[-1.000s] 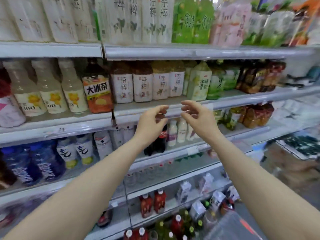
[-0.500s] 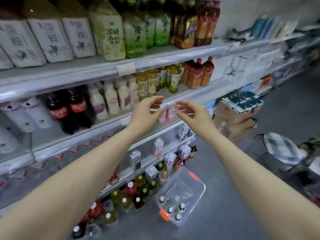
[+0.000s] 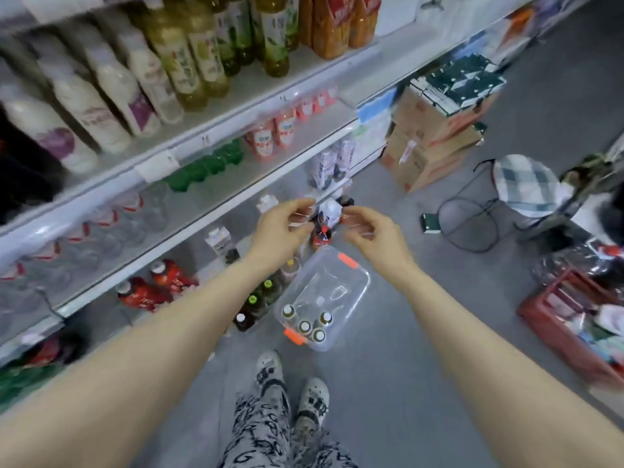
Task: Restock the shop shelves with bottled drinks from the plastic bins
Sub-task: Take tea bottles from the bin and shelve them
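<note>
Left hand (image 3: 282, 229) and right hand (image 3: 374, 236), loosely curled and empty, above clear orange-latched plastic bin (image 3: 341, 275); four white-capped bottles (image 3: 305, 326) remain unshelved; grey shelves (image 3: 219, 138) appear largely stocked.

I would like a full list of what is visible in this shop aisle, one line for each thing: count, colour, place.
plastic bin: one, clear with orange latches, floor beside the shelves
bottles in the bin: four, pale caps, its near end
milky bottles: several, white, top visible shelf, left
tea bottles: several, yellow-green, same shelf, middle
small bottles: several, pink labels, shelf below
red bottles: a few, red, bottom shelf
cardboard boxes: a stack, brown, floor beyond the shelves
basket: one, red, floor at right
left hand: one, empty, raised before the shelves
right hand: one, empty, beside the left hand
</note>
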The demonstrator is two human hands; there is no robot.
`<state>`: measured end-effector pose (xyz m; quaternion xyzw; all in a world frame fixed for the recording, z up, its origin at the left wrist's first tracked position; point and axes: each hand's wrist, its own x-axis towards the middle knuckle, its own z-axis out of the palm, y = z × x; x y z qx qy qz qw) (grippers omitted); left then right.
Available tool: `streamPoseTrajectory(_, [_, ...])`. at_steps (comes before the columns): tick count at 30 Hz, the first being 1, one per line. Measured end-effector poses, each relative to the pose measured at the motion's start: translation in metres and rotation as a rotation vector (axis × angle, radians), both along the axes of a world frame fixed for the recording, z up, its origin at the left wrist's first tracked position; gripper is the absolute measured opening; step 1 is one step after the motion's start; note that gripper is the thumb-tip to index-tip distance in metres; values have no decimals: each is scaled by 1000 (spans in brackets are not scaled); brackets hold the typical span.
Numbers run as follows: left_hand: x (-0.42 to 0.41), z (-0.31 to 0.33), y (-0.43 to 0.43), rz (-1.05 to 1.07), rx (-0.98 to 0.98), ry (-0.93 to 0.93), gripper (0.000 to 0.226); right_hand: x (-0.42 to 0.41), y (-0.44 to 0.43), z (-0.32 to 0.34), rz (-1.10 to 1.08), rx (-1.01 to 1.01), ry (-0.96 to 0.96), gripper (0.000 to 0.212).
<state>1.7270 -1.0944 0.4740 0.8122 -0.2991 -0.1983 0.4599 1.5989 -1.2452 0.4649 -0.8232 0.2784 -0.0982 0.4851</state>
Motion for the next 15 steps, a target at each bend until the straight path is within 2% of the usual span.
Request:
streamPoseTrajectory(11, [17,-157,-23,-58,76,391,41,4,-15,-147,-117,162,186,37])
streamPoseTrajectory(15, [25,-218,-29,-51,155,399,40,7,-15,-206,-165,212,285,36])
